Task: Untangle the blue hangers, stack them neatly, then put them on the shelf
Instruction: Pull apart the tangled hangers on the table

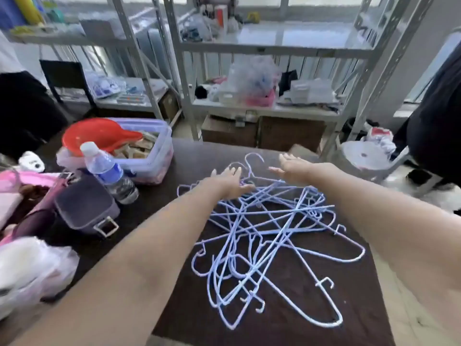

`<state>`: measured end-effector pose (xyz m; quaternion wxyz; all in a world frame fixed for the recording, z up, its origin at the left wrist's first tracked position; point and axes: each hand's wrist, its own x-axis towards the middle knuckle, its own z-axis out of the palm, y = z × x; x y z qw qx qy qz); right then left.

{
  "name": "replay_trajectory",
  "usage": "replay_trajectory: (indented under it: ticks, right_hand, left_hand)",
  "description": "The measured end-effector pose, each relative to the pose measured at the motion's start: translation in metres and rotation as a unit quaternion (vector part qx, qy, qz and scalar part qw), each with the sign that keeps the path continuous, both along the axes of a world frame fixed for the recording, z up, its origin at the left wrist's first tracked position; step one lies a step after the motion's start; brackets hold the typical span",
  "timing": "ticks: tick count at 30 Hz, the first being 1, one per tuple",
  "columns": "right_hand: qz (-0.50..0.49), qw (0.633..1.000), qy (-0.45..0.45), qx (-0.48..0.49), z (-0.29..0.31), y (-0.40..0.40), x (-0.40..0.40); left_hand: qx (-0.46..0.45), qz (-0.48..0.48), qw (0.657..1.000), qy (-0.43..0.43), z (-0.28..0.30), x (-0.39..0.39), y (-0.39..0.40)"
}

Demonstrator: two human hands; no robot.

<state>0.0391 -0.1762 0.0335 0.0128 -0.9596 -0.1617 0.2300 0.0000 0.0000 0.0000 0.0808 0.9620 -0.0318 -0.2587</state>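
1. While the blue hangers (269, 236) lie knotted on the dark worktop (287, 328), my left hand (228, 182) and right hand (294, 169) reach over their far edge, fingers (275, 170) spread, holding nothing, probably to gather them.
2. Beyond stands the shelf (262, 111).

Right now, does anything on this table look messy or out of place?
Yes: the blue hangers lie in a crossed, interlocked heap on the dark table, hooks pointing every way. Both hands, left hand and right hand, reach over its far edge with straight fingers, gripping nothing.
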Motion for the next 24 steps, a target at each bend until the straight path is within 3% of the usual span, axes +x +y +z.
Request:
replay_trajectory:
  ticks: [5,8,11,15,20,24]
  right_hand:
    - [0.005,0.998,0.063,-0.011,-0.081,0.002,-0.031]
    - [0.033,0.995,0.083,-0.041,-0.109,-0.002,-0.048]
    - [0.065,0.996,0.002,-0.055,-0.119,-0.008,-0.058]
    - [0.078,0.987,-0.138,0.003,-0.12,-0.018,-0.068]
    - [0.082,0.985,-0.14,0.059,-0.113,-0.033,-0.073]
    - [0.102,0.974,-0.185,0.079,-0.103,-0.037,-0.069]
  left_hand:
    - [0.002,-0.002,0.999,0.049,-0.068,-0.047,0.013]
    - [0.009,0.003,0.999,0.037,-0.079,-0.059,0.012]
    - [0.014,0.061,0.997,-0.051,-0.084,-0.072,-0.003]
    - [0.018,0.113,0.982,-0.151,-0.1,-0.101,-0.023]
    - [0.068,0.072,0.98,-0.171,-0.113,-0.116,-0.013]
    - [0.038,0.066,0.971,-0.225,-0.102,-0.115,-0.002]
